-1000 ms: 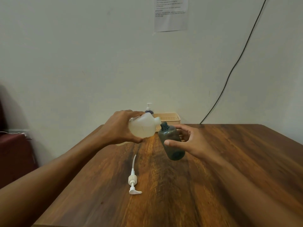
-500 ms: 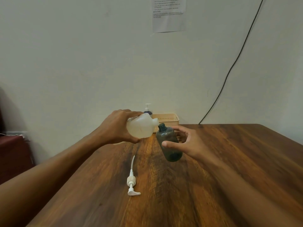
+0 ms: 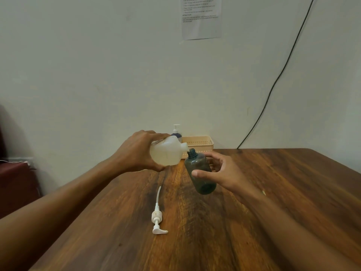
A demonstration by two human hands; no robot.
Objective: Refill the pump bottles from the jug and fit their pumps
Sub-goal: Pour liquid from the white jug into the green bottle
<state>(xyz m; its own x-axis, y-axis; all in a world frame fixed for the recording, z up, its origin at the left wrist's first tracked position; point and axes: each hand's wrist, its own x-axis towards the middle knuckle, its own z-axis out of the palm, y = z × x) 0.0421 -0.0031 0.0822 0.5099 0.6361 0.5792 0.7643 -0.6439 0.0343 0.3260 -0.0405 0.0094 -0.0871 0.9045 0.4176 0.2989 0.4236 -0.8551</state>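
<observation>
My left hand (image 3: 136,151) grips a translucent white jug (image 3: 168,153), tipped on its side with its spout pointing right. The spout sits just above the open neck of a dark grey pump bottle (image 3: 199,171). My right hand (image 3: 220,173) holds that bottle above the table, tilted with its neck toward the jug. A loose white pump (image 3: 157,216) with its long tube lies flat on the wooden table (image 3: 273,192) in front of the hands. Another dark bottle with a white pump fitted (image 3: 176,133) stands at the back, partly hidden behind the jug.
A beige plastic basket (image 3: 201,143) stands against the wall behind the hands. A black cable (image 3: 273,85) runs down the wall to the table's far edge. A dark red piece of furniture (image 3: 15,182) stands left of the table. A printed sheet (image 3: 201,18) hangs on the wall.
Both hands have shifted slightly left, and the jug's spout has come closer over the bottle's neck. The loose pump has not moved.
</observation>
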